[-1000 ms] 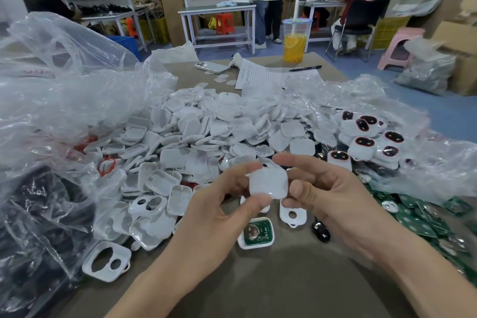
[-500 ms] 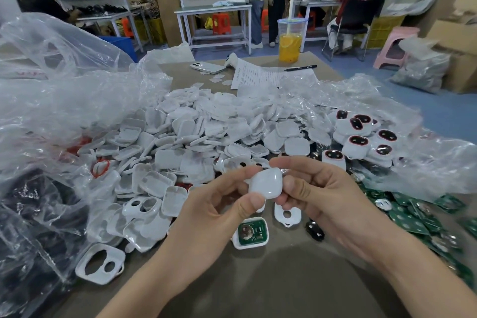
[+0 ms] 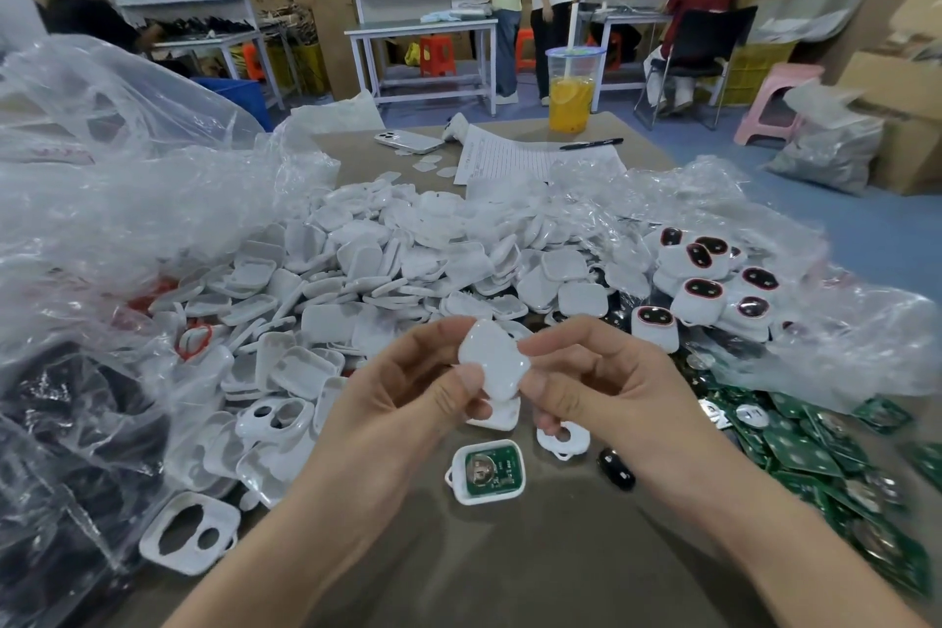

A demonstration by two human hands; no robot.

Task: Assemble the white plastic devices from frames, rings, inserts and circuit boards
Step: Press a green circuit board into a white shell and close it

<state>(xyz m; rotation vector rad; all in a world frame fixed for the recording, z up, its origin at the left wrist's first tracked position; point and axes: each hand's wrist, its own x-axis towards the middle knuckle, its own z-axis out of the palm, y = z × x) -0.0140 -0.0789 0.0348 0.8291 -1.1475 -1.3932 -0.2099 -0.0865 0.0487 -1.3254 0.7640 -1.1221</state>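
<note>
Pinching a white shell (image 3: 492, 362) by its edges, left hand (image 3: 402, 403) and right hand (image 3: 601, 388) hold it; it looks light, stiff, smooth, best gripped at the rim.

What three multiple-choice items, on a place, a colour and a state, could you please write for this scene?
1. Where does the shell with the circuit board lie?
A) on the paper sheet
B) on the table, between the left hand and right hand
C) inside a plastic bag
2. What colour is the drink in the clear cup?
A) green
B) orange
C) blue
3. How is the white cover held?
A) lying loose
B) by one hand alone
C) pinched by both hands
Answers: B, it rests on bare table there; B, the liquid is orange; C, each hand grips an edge.
</note>
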